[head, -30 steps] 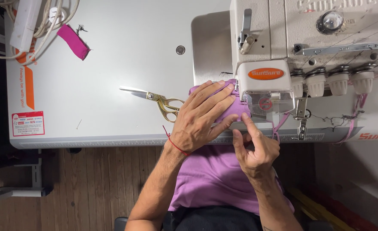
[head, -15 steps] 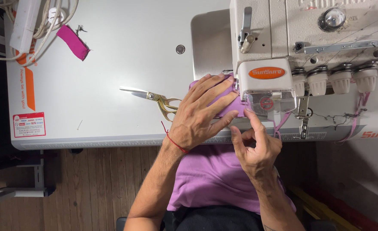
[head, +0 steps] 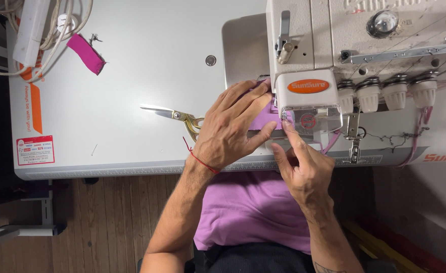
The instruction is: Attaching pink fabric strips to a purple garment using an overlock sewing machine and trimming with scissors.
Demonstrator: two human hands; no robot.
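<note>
Feeding purple fabric (head: pixel 263 119) into a white overlock sewing machine (head: pixel 364 60) is what the head view shows, and the hand placement makes a lot of sense. The left hand (head: pixel 230 129) lies flat with fingers spread on the cloth, just left of the presser area, which looks like it's there to keep the layer smooth and steer it sideways. It isn't pinching anything, just pressing down. The right hand (head: pixel 303 167) sits closer to the table edge, forefinger stretched up toward the clear guard (head: pixel 311 119), the other fingers loosely curled; I'd guess it's nudging the fabric edge in line, but I can't tell whether it actually pinches the cloth. The rest of the fabric hangs off the table into the person's lap (head: pixel 253 207), so only a small bit rests on the machine bed.

Gold-handled scissors (head: pixel 175 115) lie just left of the left hand, partly tucked under it, handy for snipping. A pink fabric scrap (head: pixel 85 53) sits well apart near the power strip (head: pixel 31 30).
</note>
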